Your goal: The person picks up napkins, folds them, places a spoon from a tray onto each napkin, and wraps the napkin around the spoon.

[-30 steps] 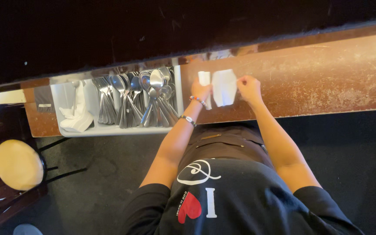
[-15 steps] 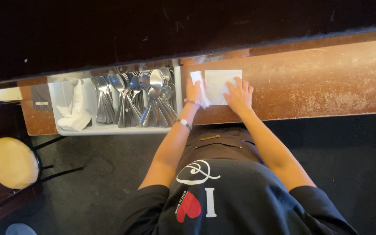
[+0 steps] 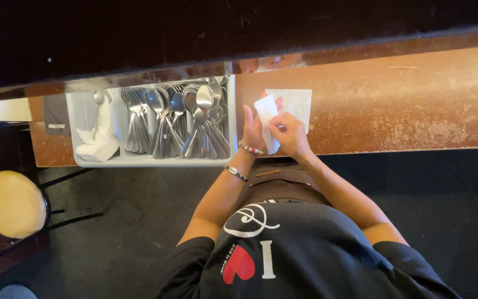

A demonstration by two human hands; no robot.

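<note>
A white paper napkin (image 3: 297,101) lies on the worn brown wooden counter (image 3: 416,99), its left part folded up into a narrow strip. My left hand (image 3: 252,132), with two bead bracelets on the wrist, holds that folded strip from the left, fingers pointing away from me. Pressed against it, my right hand (image 3: 290,135) pinches the same fold from the right. Both hands meet at the counter's near edge, just right of the cutlery tray.
A white cutlery tray (image 3: 139,161) sits left of the hands, holding several spoons (image 3: 200,113), forks (image 3: 133,119) and a crumpled white cloth (image 3: 98,141). A round yellow stool (image 3: 11,202) stands on the dark floor at lower left. A dark ledge runs behind the counter.
The napkin was lifted, then laid flat under my right palm. Now my right hand has moved left to join my left hand on the folded left edge.
</note>
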